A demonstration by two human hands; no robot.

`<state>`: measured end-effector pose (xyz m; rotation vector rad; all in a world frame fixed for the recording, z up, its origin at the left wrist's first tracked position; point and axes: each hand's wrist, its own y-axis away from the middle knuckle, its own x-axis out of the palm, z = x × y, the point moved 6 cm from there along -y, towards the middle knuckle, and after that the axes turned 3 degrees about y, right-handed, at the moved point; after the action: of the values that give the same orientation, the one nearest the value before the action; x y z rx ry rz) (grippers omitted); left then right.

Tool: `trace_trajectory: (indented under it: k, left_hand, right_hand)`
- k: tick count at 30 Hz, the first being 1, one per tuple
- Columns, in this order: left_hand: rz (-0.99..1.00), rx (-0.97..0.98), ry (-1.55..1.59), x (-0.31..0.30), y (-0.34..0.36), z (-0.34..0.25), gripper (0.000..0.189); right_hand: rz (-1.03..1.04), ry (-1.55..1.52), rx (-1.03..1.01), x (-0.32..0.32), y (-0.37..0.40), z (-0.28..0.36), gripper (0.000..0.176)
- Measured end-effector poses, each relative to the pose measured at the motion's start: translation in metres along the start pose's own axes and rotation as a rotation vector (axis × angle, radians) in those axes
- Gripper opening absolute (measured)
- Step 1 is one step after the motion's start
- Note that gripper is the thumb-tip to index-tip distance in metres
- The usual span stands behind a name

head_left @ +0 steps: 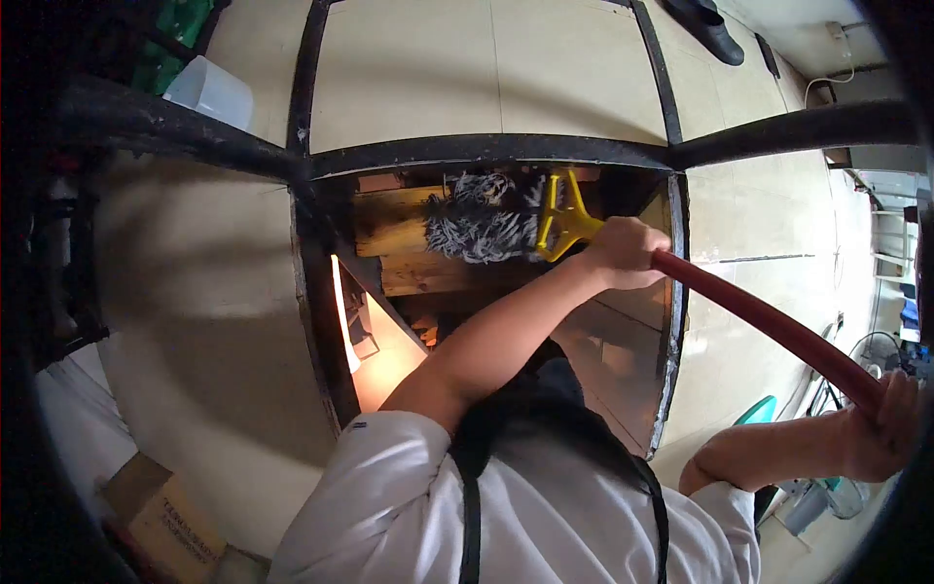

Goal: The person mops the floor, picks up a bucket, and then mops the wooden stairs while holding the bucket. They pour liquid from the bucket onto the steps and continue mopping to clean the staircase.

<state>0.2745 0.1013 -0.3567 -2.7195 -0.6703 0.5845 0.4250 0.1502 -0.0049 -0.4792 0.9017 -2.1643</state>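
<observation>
A mop with a red handle (769, 316), a yellow clamp head (561, 222) and grey-white stringy strands (482, 229) reaches across the view. My left hand (630, 253) is closed round the handle just behind the yellow head. My right hand (883, 428) grips the far end of the handle, out at the right edge. The strands lie on a wooden step (399, 219) inside a dark stairwell opening. Below it another wooden board (428, 275) shows, partly covered by my left forearm.
Black metal rails (486, 151) frame the opening, with light panel floor (399, 68) around it. A white container (212, 92) stands upper left, and a cardboard box (165, 526) sits lower left. A dark shoe (702, 29) lies at the top right. Bright light glows down the stairwell.
</observation>
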Motion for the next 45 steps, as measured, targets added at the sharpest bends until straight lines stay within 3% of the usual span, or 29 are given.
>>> trace_trajectory:
  k: [6,10,12,18,20,21,24,27,31,34,35,37,38,39,40,42,45]
  left_hand:
    - [-0.037,0.064,-0.073,-0.086,0.067,0.006,0.031]
    - [0.032,-0.231,-0.27,-0.148,0.116,0.038,0.023]
    - [0.002,-0.249,-0.327,-0.188,0.138,0.047,0.024]
    - [-0.179,-0.305,-0.228,-0.245,0.156,0.035,0.024]
    - [-0.216,-0.295,-0.275,-0.237,0.146,0.05,0.024]
    - [-0.263,-0.147,-0.339,-0.233,0.144,0.046,0.025]
    - [-0.337,-0.042,-0.305,-0.197,0.134,0.033,0.03]
    - [-0.253,-0.043,-0.335,-0.136,0.099,0.043,0.035]
    - [-0.207,0.062,-0.049,-0.052,0.021,0.016,0.035]
    - [-0.13,0.042,0.158,0.011,-0.027,0.013,0.032]
    - [-0.136,0.178,0.139,0.028,-0.039,0.014,0.032]
    - [-0.078,0.121,0.218,0.04,-0.054,0.015,0.032]
    - [-0.057,0.079,0.25,0.039,-0.055,0.017,0.033]
    - [-0.106,0.165,0.28,0.03,-0.056,0.016,0.035]
    - [-0.007,0.084,0.208,0.036,-0.049,0.03,0.034]
    - [0.189,-0.079,0.06,0.05,-0.029,0.072,0.034]
    - [0.188,-0.085,0.003,0.048,-0.018,0.092,0.028]
  right_hand:
    - [0.015,-0.074,0.173,0.076,0.022,-0.017,0.023]
    - [0.023,-0.266,0.413,0.131,0.033,-0.032,0.018]
    - [0.069,-0.377,0.497,0.156,0.034,-0.043,0.015]
    - [0.581,-0.681,0.201,0.226,0.015,-0.091,0.018]
    - [0.604,-0.758,0.203,0.23,0.016,-0.097,0.02]
    - [0.586,-0.811,0.218,0.228,0.018,-0.102,0.021]
    - [0.534,-0.684,0.239,0.186,0.025,-0.098,0.026]
    - [0.454,-0.418,0.281,0.146,0.018,-0.066,0.027]
    - [0.64,-0.42,0.283,0.078,-0.015,-0.063,0.03]
    - [0.321,-0.251,0.101,0.035,-0.018,-0.05,0.024]
    - [0.188,-0.018,0.087,0.016,0.004,-0.074,0.022]
    - [-0.067,0.458,0.152,-0.024,0.051,-0.122,0.02]
    - [-0.059,0.363,0.464,-0.04,0.091,-0.171,0.012]
    - [-0.028,0.111,0.565,-0.033,0.119,-0.21,0.01]
    - [-0.083,-0.051,0.566,-0.02,0.133,-0.225,0.016]
    - [-0.066,0.01,0.543,-0.018,0.157,-0.254,0.02]
    - [-0.148,-0.073,0.467,0.009,0.158,-0.252,0.025]
